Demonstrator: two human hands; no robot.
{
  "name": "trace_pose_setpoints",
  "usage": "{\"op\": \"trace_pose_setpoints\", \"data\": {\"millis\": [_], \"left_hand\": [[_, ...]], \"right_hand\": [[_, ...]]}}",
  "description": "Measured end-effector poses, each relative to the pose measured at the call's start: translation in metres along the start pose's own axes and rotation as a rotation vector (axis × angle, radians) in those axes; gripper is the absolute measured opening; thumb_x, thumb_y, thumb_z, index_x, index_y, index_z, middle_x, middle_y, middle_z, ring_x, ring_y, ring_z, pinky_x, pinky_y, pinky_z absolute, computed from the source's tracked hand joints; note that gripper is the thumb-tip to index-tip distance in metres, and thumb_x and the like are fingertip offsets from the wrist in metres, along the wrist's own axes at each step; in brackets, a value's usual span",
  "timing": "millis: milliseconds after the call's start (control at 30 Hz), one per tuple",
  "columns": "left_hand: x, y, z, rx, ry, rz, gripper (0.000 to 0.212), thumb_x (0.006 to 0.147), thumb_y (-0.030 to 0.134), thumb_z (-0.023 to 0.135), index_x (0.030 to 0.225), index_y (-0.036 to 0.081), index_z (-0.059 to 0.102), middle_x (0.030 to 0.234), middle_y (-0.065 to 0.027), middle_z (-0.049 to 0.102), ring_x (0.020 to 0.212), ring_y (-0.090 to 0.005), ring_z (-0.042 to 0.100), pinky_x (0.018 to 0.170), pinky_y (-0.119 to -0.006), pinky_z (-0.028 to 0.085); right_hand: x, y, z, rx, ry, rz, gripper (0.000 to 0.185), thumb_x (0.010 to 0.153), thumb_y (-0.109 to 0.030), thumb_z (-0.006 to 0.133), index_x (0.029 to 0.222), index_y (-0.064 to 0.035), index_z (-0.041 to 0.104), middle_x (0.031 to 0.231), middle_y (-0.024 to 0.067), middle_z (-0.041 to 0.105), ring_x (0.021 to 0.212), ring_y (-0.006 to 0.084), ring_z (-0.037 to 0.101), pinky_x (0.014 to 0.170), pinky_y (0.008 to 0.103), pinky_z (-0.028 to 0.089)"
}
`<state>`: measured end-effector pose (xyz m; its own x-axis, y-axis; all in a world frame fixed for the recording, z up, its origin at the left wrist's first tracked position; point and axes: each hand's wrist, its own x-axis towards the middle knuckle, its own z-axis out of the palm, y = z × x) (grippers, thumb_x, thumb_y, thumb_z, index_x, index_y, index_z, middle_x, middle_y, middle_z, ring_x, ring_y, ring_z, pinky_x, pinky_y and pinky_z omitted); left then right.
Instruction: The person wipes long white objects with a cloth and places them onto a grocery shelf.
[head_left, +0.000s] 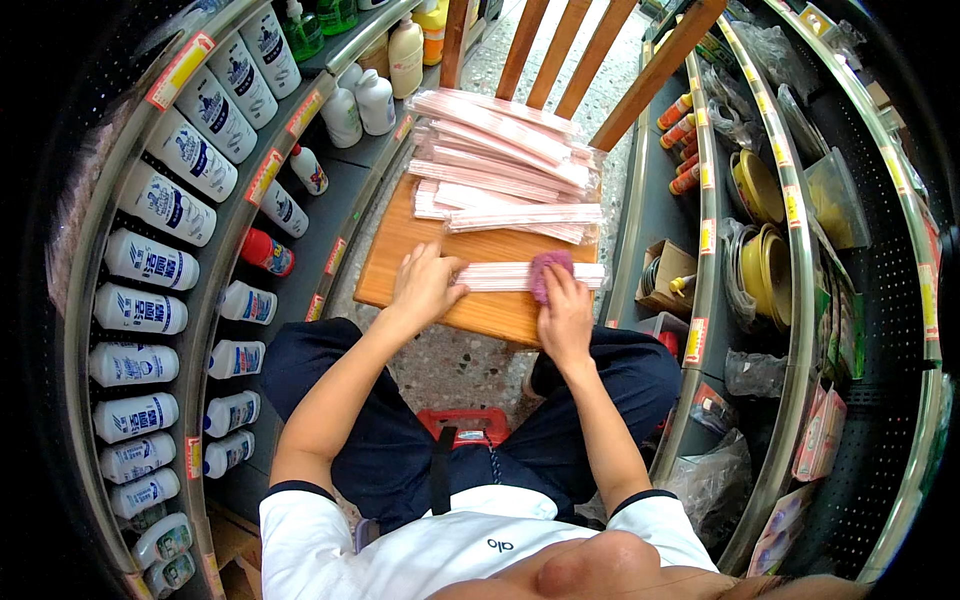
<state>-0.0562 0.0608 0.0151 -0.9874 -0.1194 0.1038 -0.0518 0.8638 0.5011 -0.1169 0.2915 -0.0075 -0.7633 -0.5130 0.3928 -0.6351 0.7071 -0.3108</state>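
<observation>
A clear plastic packet of thin white-and-pink sticks, perhaps straws (499, 277), lies across the near part of a wooden chair seat (405, 255). My left hand (429, 283) rests on the seat, its thumb and fingers at the packet's left end; whether they grip it is unclear. In my right hand (561, 311) is a bunched purple cloth (543, 276), pressed on the packet's right part. Beyond both hands, a loose pile of similar packets (510, 161) covers the far part of the seat.
Wooden slats of the chair back (555, 64) rise behind the pile. Shelves of white bottles (146, 321) stand close on the left. On the right, shelves hold yellow pans (769, 277), orange-capped cans (679, 124) and a cardboard box (666, 274). A red stool (495, 424) shows beneath me.
</observation>
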Motion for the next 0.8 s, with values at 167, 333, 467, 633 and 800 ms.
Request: {"op": "trace_pose_setpoints", "data": {"millis": [167,333,467,633,800], "left_hand": [[0.003,-0.001,-0.001,-0.002,-0.024,0.008,0.033,0.073,0.024,0.076,0.102,0.009,0.070,0.096,-0.0119,0.060,0.101,-0.0306,0.054,0.088,-0.041,0.042],[0.000,-0.002,0.000,-0.026,-0.021,-0.028,0.025,0.073,0.019,0.075,0.095,0.009,0.071,0.097,-0.0115,0.061,0.101,-0.0291,0.055,0.088,-0.041,0.042],[-0.002,-0.008,0.010,-0.078,0.078,0.041,0.024,0.073,0.016,0.074,0.094,0.008,0.068,0.095,-0.0107,0.061,0.098,-0.0284,0.056,0.085,-0.041,0.042],[-0.008,-0.012,-0.004,-0.178,0.262,0.154,0.028,0.072,0.005,0.068,0.099,0.007,0.061,0.092,-0.0111,0.060,0.094,-0.0307,0.056,0.084,-0.041,0.043],[-0.022,-0.023,-0.009,-0.059,0.315,0.262,0.047,0.068,-0.010,0.055,0.113,0.004,0.055,0.100,-0.0115,0.058,0.098,-0.0318,0.053,0.086,-0.041,0.042]], "right_hand": [[-0.005,0.037,-0.006,-0.047,0.067,0.196,0.046,0.075,0.003,0.054,0.120,0.0014,0.057,0.125,0.0138,0.055,0.105,0.0360,0.051,0.095,0.0406,0.042],[-0.004,0.067,-0.002,0.137,0.133,0.377,0.040,0.079,-0.001,0.049,0.117,0.0000,0.058,0.124,0.0182,0.056,0.106,0.0374,0.052,0.097,0.0428,0.040],[-0.019,0.116,0.007,0.846,0.206,0.832,0.035,0.083,0.004,0.045,0.112,0.0005,0.064,0.089,0.0024,0.066,0.072,0.0097,0.060,0.065,0.0227,0.047],[-0.015,0.106,-0.009,0.957,0.390,0.667,0.031,0.088,0.003,0.047,0.114,0.0015,0.064,0.094,0.0026,0.065,0.076,0.0093,0.058,0.068,0.0223,0.046],[-0.004,0.063,-0.036,0.956,0.458,0.557,0.031,0.087,0.003,0.049,0.115,0.0041,0.062,0.103,0.0043,0.064,0.084,0.0100,0.058,0.073,0.0230,0.046]]}}
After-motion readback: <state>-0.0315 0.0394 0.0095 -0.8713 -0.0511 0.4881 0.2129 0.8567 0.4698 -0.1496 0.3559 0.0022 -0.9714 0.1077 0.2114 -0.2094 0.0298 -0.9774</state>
